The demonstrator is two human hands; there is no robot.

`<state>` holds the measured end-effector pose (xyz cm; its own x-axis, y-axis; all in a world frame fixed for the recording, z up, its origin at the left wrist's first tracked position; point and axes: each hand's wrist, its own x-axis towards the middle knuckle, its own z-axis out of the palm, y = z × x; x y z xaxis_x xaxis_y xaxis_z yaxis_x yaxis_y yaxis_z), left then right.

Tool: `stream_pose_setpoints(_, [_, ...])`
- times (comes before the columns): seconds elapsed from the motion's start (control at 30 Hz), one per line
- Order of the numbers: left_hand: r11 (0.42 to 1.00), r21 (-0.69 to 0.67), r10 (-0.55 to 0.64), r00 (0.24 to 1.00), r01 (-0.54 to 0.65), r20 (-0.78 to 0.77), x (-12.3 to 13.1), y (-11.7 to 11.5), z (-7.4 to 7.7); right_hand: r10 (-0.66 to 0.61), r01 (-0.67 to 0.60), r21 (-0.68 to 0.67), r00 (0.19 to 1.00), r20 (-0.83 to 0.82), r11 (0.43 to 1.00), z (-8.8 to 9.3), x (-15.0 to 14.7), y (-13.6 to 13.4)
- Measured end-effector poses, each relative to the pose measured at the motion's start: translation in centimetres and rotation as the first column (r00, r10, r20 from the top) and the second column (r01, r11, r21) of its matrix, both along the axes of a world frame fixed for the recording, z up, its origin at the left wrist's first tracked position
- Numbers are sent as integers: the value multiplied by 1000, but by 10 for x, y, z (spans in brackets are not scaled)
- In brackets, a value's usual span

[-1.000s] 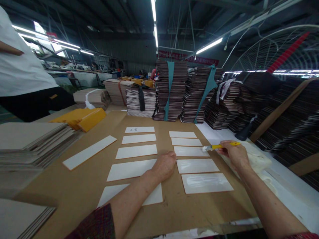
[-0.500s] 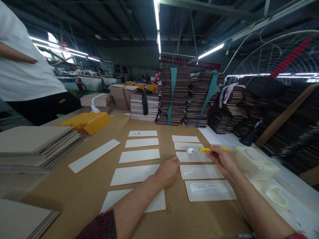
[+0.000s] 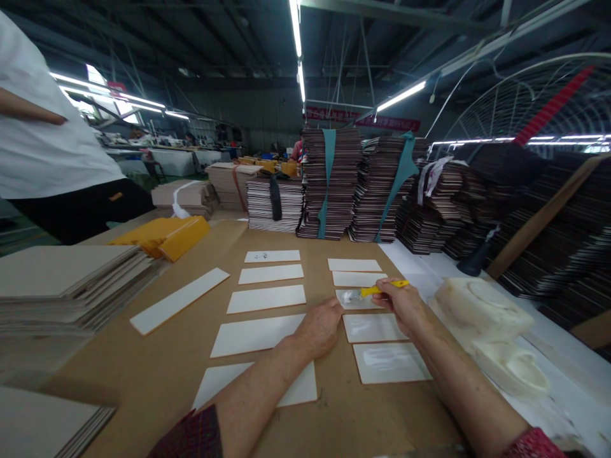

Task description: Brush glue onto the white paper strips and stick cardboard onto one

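My right hand [image 3: 403, 305] is closed around a yellow-handled brush [image 3: 377, 291]. Its whitish bristles touch the middle white card [image 3: 356, 299] of the right column. The two cards nearer me [image 3: 372, 327] [image 3: 389, 362] carry shiny wet streaks. My left hand [image 3: 317, 327] rests on the brown table sheet [image 3: 157, 375] between the two columns of white cards, fingers curled under, with nothing visible in it. The left column of cards [image 3: 266, 298] lies dry.
A white tub [image 3: 477, 308] sits to the right of the cards. Tall stacks of dark boards [image 3: 329, 184] line the back and right. Grey board stacks [image 3: 62, 280] and yellow pieces [image 3: 162, 235] lie at left. A person in a white top [image 3: 48, 140] stands far left.
My right hand has carried the brush leftward from near the tub onto the middle card of the right column. The left hand has stayed in place.
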<state>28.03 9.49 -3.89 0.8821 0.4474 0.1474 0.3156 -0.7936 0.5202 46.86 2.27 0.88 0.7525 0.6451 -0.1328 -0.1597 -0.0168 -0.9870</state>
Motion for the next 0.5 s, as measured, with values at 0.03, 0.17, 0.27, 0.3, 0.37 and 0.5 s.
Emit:
stream_pose_setpoints(0.03, [1000,-2,1,1000,-1,-2,0,0,-1,-9,9,-1,1000,9,1000,0,3,-1])
stream_pose_setpoints(0.17, [1000,-4,13,1000,-13,-14,0,0,-4,-110,109,4,992,57,994,3,27,-14])
stream_pose_setpoints(0.27, [998,1,63,998,-63,-13,-2,-2,4,-203,199,52,977,72,979,11,47,-26])
stream_pose_setpoints(0.3, [996,8,93,996,-93,-9,-3,-3,9,-225,220,75,972,68,973,14,51,-29])
stream_pose_setpoints(0.37, [989,43,141,990,-140,-28,-3,-2,23,-253,246,120,966,47,962,21,58,-30])
stream_pose_setpoints(0.5, [989,101,121,981,-106,-152,5,12,46,-225,224,171,974,-12,959,29,56,-12])
